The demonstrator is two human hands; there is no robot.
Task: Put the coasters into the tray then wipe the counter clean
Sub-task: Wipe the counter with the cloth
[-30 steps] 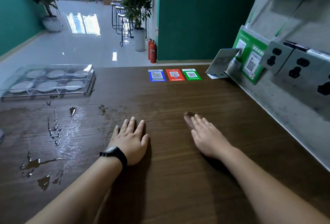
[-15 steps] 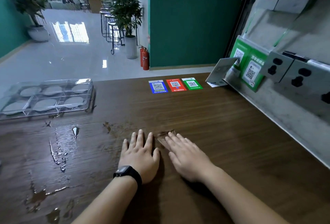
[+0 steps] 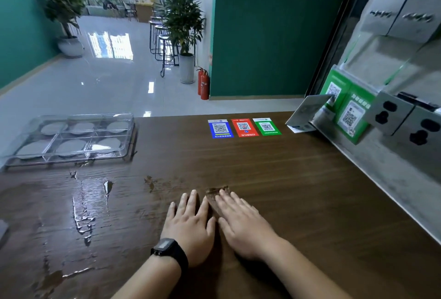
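A clear plastic tray [image 3: 130,131] stands at the counter's far left, with several round grey coasters [image 3: 68,148] lying in its compartments. Both hands lie flat on the dark wooden counter [image 3: 298,191], side by side and almost touching. My left hand [image 3: 188,224], with a black watch on its wrist, has its fingers straight and holds nothing. The straight fingers of my right hand [image 3: 243,222] press on a small flat brownish piece [image 3: 214,192] that pokes out beyond the fingertips; I cannot tell what it is. Water puddles [image 3: 83,212] streak the counter left of the hands.
Three QR-code stickers [image 3: 244,127] lie flat near the counter's far edge. A grey card [image 3: 306,110] leans at the right wall, beside green QR signs [image 3: 350,115] and power sockets [image 3: 391,112]. A grey object [image 3: 2,229] shows at the left border.
My right hand slid left along the counter with the brownish piece under its fingers until it lay beside my left hand. The left hand barely moved.
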